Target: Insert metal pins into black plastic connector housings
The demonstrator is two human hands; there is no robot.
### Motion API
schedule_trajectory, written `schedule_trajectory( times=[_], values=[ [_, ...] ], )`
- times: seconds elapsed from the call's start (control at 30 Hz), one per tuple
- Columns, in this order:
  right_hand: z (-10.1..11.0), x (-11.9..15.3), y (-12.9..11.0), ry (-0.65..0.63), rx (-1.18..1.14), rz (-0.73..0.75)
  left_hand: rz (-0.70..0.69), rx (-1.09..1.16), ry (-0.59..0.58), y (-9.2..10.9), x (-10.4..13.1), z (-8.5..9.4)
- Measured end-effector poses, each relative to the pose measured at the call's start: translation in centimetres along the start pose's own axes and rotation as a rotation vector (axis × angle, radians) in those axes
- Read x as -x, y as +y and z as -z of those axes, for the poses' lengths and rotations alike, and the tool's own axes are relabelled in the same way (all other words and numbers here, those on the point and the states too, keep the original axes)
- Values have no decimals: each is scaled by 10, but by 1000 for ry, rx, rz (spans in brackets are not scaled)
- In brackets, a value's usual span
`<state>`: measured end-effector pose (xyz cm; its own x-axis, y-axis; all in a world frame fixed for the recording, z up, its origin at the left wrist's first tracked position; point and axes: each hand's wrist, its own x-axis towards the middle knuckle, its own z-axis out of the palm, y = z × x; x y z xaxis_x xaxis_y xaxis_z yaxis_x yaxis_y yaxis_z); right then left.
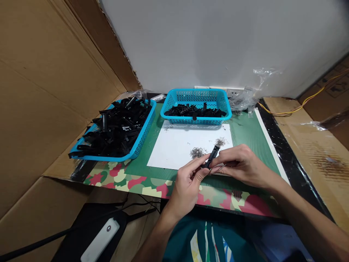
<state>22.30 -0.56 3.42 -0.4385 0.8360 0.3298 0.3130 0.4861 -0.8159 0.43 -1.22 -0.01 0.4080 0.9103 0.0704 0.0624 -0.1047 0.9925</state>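
Note:
Near the front edge of a white sheet, my left hand (189, 180) is closed on the lower end of a narrow black plastic part (212, 156), which tilts up to the right. My right hand (240, 163) touches the part's right side with its fingers closed, and a thin metal tool (222, 167) sticks out between them. Behind the hands, a pile of tiny metal pieces (197, 152) lies on the white sheet (169, 153), with a second small pile (220, 141) to its right.
A blue basket (143, 136) heaped with black parts stands at the left. Another blue basket (196, 120), partly filled, stands behind the sheet. Cardboard (54, 72) walls the left side. Clear plastic wrap (244, 100) and a yellow cable (297, 108) lie at the back right.

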Motion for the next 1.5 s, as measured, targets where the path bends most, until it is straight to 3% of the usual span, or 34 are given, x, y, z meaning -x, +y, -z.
schedule_trajectory(
  times=[0.13,0.23,0.37,0.47,0.57,0.73,0.97,1.1,1.23,1.37,1.5],
  values=[
    [0,0,0,36,34,17,140,161,-15,-6,0,2],
    [-1,0,1,54,92,97,169,181,-36,-4,-2,2],
    [1,1,3,53,137,128,59,31,-19,4,-3,1],
    [4,2,4,53,166,108,-32,-115,75,5,-3,-1],
    [6,3,7,52,194,87,-22,-120,149,2,-4,-4],
    [5,3,17,25,211,44,50,-168,135,1,-6,-6],
    [8,2,9,-103,297,-131,-6,-258,162,2,-6,-7],
    [12,1,6,-120,326,-160,-32,-331,158,-3,-6,-9],
    [12,1,13,-49,325,-147,-45,-395,160,-5,-5,-10],
    [4,0,16,120,264,-121,-101,-448,159,-4,-3,-11],
    [-10,-2,12,243,33,-283,-148,-497,171,-5,-2,-12]
  ],
)
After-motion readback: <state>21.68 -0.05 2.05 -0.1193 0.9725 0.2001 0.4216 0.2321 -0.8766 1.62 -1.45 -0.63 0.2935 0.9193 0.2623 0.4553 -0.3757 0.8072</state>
